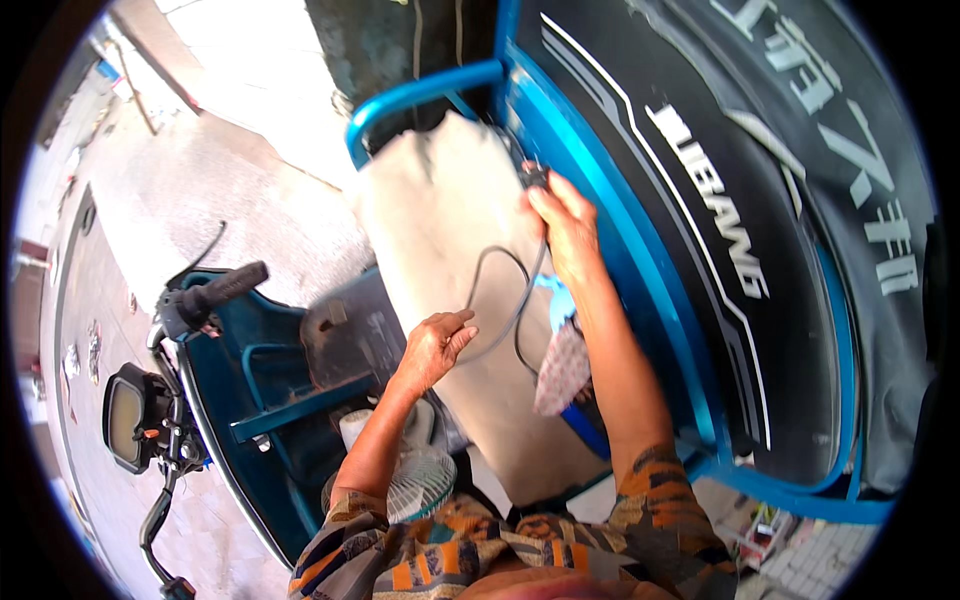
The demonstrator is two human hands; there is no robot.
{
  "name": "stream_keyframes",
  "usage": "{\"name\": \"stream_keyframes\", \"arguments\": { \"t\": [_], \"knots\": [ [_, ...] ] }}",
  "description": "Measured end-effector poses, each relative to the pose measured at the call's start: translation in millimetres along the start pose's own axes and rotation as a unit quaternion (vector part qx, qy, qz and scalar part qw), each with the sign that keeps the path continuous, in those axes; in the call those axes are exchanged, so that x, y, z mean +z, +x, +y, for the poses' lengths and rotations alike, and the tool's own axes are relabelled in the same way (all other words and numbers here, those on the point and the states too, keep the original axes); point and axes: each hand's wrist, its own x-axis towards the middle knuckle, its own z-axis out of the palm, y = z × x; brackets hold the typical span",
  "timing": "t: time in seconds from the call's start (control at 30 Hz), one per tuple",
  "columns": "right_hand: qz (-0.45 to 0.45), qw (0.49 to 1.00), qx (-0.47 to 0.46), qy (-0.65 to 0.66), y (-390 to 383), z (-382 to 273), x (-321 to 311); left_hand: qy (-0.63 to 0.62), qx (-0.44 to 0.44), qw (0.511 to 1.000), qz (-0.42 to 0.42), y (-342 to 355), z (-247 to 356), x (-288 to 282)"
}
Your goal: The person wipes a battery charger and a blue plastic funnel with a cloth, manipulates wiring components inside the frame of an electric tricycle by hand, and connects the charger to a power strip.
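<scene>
Watching remotely, I've got my right hand gripping a black connector over the beige seat's far right edge, grey cable looping down-left toward my left hand, whose grip I honestly can't tell.

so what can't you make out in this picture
All in the head view:
- Much of the black piece: covered by the right hand.
- Part of the fan: behind the left forearm.
- Whether the left hand touches the cable: too blurred.
- The display readout: too small, washed out.
</scene>
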Motion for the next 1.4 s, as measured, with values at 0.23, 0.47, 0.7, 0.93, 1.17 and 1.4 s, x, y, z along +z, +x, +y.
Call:
{"name": "stream_keyframes", "arguments": {
  "t": [0.23, 0.47, 0.7, 0.93, 1.17, 1.4],
  "knots": [
    [-0.002, 0.99, -0.1, -0.102, 12.9, 50.5, -9.9, -0.028, -0.016, 0.973, 0.229, 96.6, 6.2, -74.9],
    [0.013, 0.981, -0.059, -0.185, -18.5, 74.5, -26.3, 0.013, 0.068, 0.947, 0.313, 255.3, 32.3, -149.1],
    [0.009, 0.913, -0.006, -0.407, -17.9, 153.5, -44.9, 0.167, 0.006, 0.885, 0.436, 386.9, 86.0, -180.1],
    [-0.072, 0.847, 0.032, -0.526, -33.0, 185.1, -29.1, 0.118, -0.04, 0.844, 0.522, 446.7, 93.6, -215.4],
    [-0.126, 0.831, 0.045, -0.539, -61.2, 182.2, -28.6, 0.158, -0.101, 0.819, 0.542, 452.1, 95.8, -225.9],
    [-0.111, 0.854, 0.065, -0.505, -76.8, 174.9, -36.9, 0.175, -0.059, 0.828, 0.529, 457.4, 106.9, -217.9]
  ]
}}
